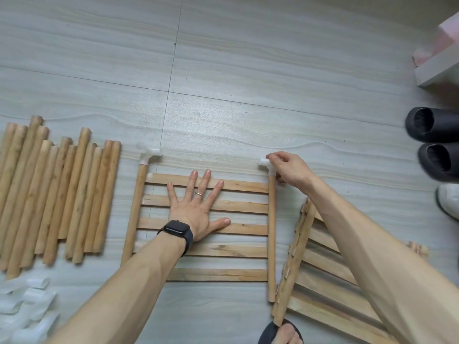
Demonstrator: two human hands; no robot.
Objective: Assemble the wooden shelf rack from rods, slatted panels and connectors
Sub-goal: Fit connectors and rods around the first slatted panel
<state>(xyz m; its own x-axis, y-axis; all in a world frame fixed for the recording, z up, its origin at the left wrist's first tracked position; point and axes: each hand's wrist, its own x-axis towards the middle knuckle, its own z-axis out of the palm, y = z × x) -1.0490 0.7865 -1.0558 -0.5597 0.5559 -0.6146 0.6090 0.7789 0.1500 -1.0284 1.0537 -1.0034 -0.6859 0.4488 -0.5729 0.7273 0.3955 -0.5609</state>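
Observation:
A slatted wooden panel (238,207) lies flat on the floor between two side rods. My left hand (196,209) presses flat on its slats with the fingers spread. The left rod (135,214) carries a white plastic connector (149,152) on its far end. At the far end of the right rod (272,234) sits another white connector (267,166), and my right hand (289,167) pinches it with curled fingers. A row of several loose rods (54,194) lies at the left.
Stacked slatted panels (320,276) lie at the right under my right forearm. Loose white connectors (27,311) sit at the bottom left. Dark slippers (432,142) and a white box (439,68) are at the far right. My slippered foot (280,333) shows at the bottom.

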